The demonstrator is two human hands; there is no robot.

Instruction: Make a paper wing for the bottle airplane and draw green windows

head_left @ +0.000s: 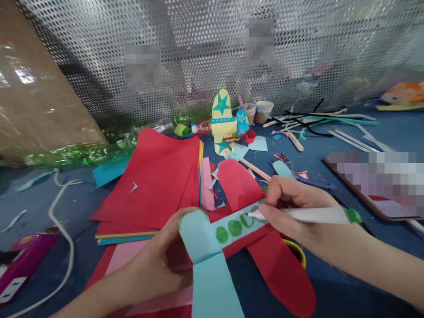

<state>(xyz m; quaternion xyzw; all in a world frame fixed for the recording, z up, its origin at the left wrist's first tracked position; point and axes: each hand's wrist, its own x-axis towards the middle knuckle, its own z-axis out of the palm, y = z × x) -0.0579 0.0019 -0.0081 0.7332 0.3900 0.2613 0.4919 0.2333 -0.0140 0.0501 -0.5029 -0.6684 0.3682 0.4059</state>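
My left hand (165, 260) grips the nose end of a paper aeroplane (265, 260) made of red wings and a light blue body strip (207, 247). My right hand (291, 207) is closed round a white marker with a green cap (318, 215). The marker's tip rests on the blue strip beside a row of green dots (235, 228). A green outline edges the rounded blue nose.
A stack of red and coloured paper sheets (155, 181) lies to the left. A yellow paper plane with teal stars (222, 121) stands behind, among scraps, sticks and pipe cleaners (314, 119). A tablet (374, 185) is at right, green plastic bottles (82, 152) and a pink object (20, 260) at left.
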